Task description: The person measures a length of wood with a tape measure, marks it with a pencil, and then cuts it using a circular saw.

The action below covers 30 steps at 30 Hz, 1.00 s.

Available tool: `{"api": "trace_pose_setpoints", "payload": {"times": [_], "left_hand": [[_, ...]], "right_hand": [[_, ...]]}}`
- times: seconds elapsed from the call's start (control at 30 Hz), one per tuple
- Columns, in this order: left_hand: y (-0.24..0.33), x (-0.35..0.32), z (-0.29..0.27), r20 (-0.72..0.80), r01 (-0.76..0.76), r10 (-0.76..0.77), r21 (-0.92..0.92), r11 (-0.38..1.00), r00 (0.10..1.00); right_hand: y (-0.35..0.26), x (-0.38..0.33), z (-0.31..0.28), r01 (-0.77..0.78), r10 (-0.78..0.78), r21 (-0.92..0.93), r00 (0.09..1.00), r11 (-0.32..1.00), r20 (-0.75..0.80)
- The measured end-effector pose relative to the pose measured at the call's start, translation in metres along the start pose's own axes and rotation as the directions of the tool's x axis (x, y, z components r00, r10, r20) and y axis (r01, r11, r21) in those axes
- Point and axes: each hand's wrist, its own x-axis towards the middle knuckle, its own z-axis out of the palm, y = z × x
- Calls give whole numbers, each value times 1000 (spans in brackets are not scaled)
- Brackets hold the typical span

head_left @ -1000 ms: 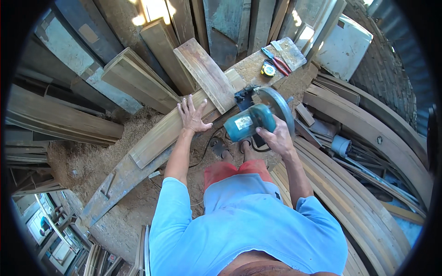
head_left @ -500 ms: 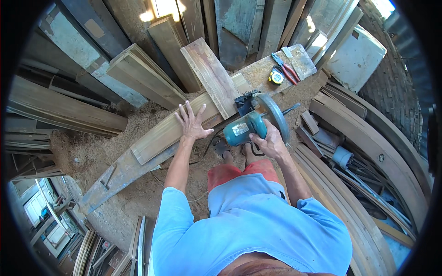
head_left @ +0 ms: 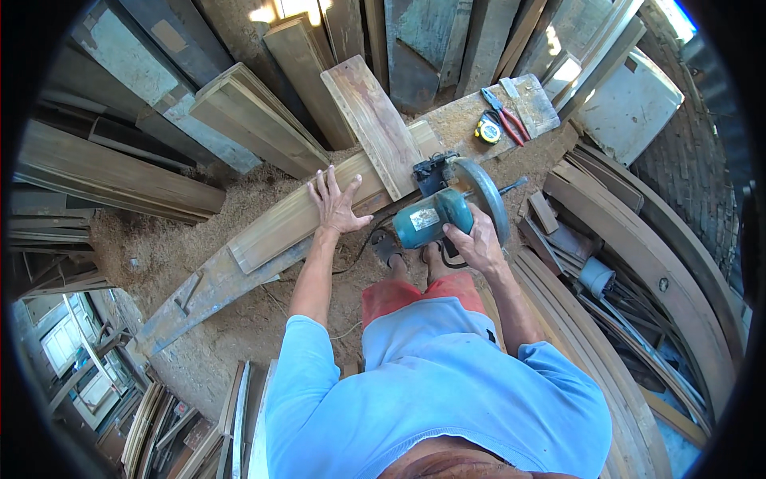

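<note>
My right hand [head_left: 477,239] is wrapped round the handle of a teal circular saw [head_left: 423,222], whose curved grey guard [head_left: 485,191] faces right. The saw is at the near edge of a short wide board [head_left: 373,124], lying crosswise over a longer plank [head_left: 299,219]. Fingers spread, my left hand [head_left: 337,206] presses flat on that long plank, left of the short board. Beneath them is a worn bench plank [head_left: 179,307]. The saw's blade is hidden from view.
Red-and-blue pliers [head_left: 507,118] and a yellow tape measure [head_left: 487,130] lie on the bench's far right end. Boards [head_left: 255,116] lean along the back. Stacked timber [head_left: 638,255] and a grey bucket [head_left: 596,276] are at right. A dark cord [head_left: 355,255] hangs near my feet; sawdust covers the ground.
The whole view has shifted slightly. My right hand still grips the saw by the short board, and my left stays flat on the plank.
</note>
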Motion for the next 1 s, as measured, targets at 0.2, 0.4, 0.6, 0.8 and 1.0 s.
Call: {"api": "trace_pose_setpoints", "payload": {"times": [0.2,0.4,0.6,0.8,1.0], "left_hand": [[-4,-13,29,12,-258,258,35,966,966],[-4,-9,29,64,-281,277,49,959,959],[-3,-7,28,67,-279,275,74,957,959],[-4,-8,28,60,-279,275,64,958,959],[-2,-7,26,76,-273,268,61,960,960]], "right_hand": [[7,-10,-6,-20,25,107,999,994,-47],[-9,-25,-21,-223,249,268,966,937,-68],[8,-19,-29,-66,95,193,985,979,-146],[3,-10,-31,-64,92,187,986,980,-141],[-2,-8,-30,-92,123,225,985,970,-125]]}}
